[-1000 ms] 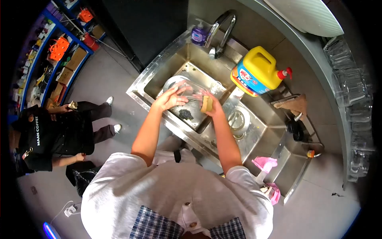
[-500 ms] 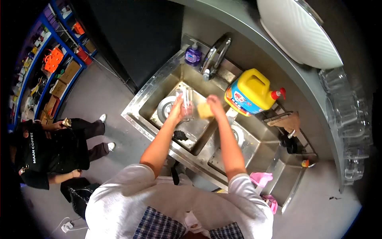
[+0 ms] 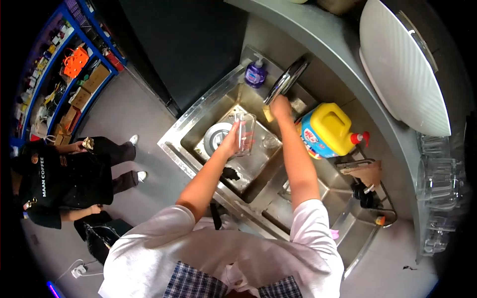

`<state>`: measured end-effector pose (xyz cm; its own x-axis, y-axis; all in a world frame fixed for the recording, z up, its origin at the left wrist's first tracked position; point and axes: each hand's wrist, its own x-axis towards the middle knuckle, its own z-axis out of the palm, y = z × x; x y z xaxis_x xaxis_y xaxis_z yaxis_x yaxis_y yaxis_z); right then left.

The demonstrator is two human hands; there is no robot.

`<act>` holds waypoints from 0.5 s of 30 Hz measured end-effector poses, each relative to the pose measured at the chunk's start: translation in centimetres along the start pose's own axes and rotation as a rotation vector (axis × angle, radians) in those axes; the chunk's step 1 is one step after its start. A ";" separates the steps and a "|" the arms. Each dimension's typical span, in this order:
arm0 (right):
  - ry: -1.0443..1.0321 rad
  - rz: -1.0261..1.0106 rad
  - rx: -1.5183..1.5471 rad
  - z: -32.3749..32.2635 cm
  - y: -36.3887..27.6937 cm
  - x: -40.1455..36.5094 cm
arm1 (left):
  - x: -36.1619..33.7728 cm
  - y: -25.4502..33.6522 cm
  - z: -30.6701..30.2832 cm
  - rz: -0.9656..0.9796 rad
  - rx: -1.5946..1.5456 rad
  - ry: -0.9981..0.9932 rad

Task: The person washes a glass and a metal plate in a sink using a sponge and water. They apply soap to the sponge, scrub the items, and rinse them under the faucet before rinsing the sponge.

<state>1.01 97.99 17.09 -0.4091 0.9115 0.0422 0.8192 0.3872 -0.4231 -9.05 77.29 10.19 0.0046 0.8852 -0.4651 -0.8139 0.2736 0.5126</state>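
Over the left basin of the metal sink, my left hand grips a clear glass from its left side. Closed fingers of my right hand hold a yellow sponge, partly hidden behind them. That hand is right at the faucet, overlapping its lower part in this view. Below the glass, a round metal drain piece lies in the basin, with a dark scrap nearer to me.
A purple soap bottle stands left of the faucet, a big yellow detergent jug to the right. A shelf with a white bowl and glassware overhangs the right side. Another person stands at left.
My right hand has moved with the sponge from beside the glass up to the faucet. The left hand still holds the glass, and the view has shifted slightly.
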 end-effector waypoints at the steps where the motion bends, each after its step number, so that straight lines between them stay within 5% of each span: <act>1: -0.001 0.001 0.006 0.0 0.0 0.0 | 0.2 0.2 0.4 -0.013 -0.006 0.013; 15: -0.040 0.004 -0.019 2.1 1.1 -0.4 | 2.5 -0.1 0.9 -0.002 -0.071 -0.063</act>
<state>1.24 97.71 14.71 -0.4208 0.9071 0.0044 0.8284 0.3862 -0.4058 -8.41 79.81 9.61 0.0407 0.9072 -0.4186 -0.8529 0.2498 0.4584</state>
